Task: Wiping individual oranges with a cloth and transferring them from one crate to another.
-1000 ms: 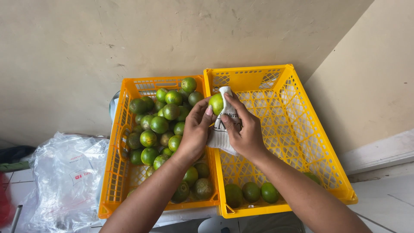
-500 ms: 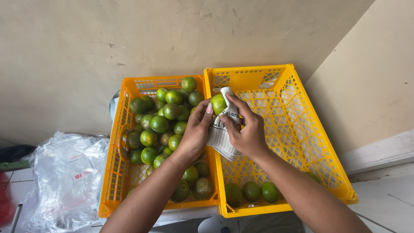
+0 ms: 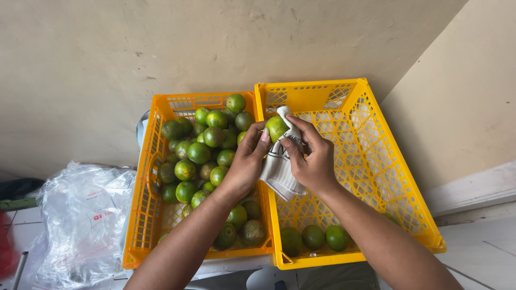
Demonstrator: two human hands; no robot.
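Head view looks down on my two hands, which meet above the line where two plastic crates touch each other. My left hand (image 3: 246, 161) holds a green fruit (image 3: 276, 128) from its left side, with the thumb and the fingertips curled around it, so this hand is pinching the fruit. My right hand (image 3: 312, 156) holds a white cloth (image 3: 277, 172) with some dark print, and its fingers (image 3: 301, 124) press the cloth against the right side of the same fruit; the rest of the cloth hangs down between my two wrists. The fruit is in the air, just above the shared rim of the crates, and it does not touch the other fruits. The orange crate (image 3: 141, 215) on my left is filled with many green fruits (image 3: 199, 153), piled close together. The yellow crate (image 3: 398, 177) on my right is mostly bare, and three green fruits (image 3: 314, 237) lie in a row at its near edge, touching each other. A clear plastic bag (image 3: 80, 220) with red marks lies on the floor, just beside the orange crate on its left. Both crates stand against a beige wall (image 3: 161, 48).
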